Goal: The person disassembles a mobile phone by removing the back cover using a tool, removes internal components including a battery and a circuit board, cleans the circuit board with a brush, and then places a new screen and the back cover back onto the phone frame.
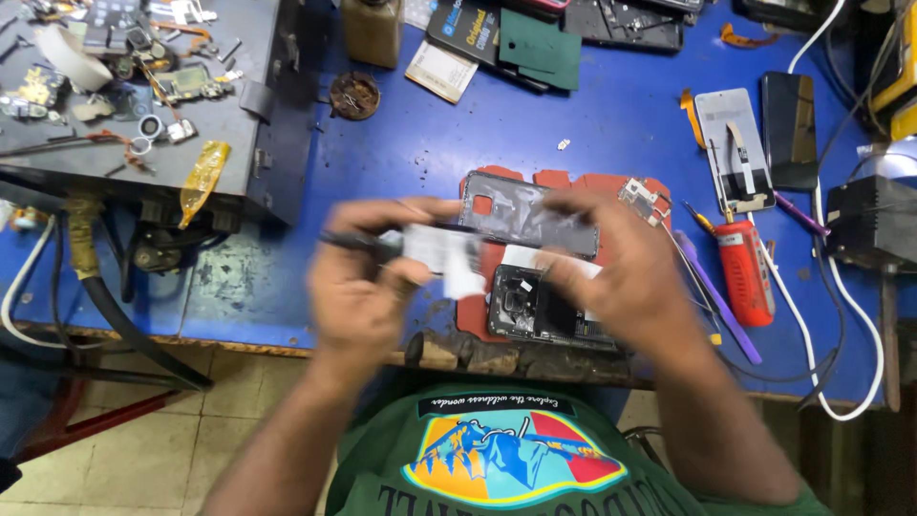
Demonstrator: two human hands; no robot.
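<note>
My left hand (368, 287) grips a thin dark tool (349, 240) and one end of a blurred white rectangular part (439, 250), held just above the bench's front edge. My right hand (626, 272) pinches the other end of that white part. Its fingers hover over an opened black phone body (530, 313). The phone body lies on a red mat (573, 182). Behind it on the mat rests a dark phone frame (521, 210). Both hands are motion-blurred.
On the blue bench (430, 143), a red-handled screwdriver (745, 272) and a purple pry tool (718, 301) lie right of my hand. Two phone screens (755, 134) and white cables (821, 334) are farther right. A grey metal box (143, 115) covered in small parts stands left, a brown bottle (373, 29) behind.
</note>
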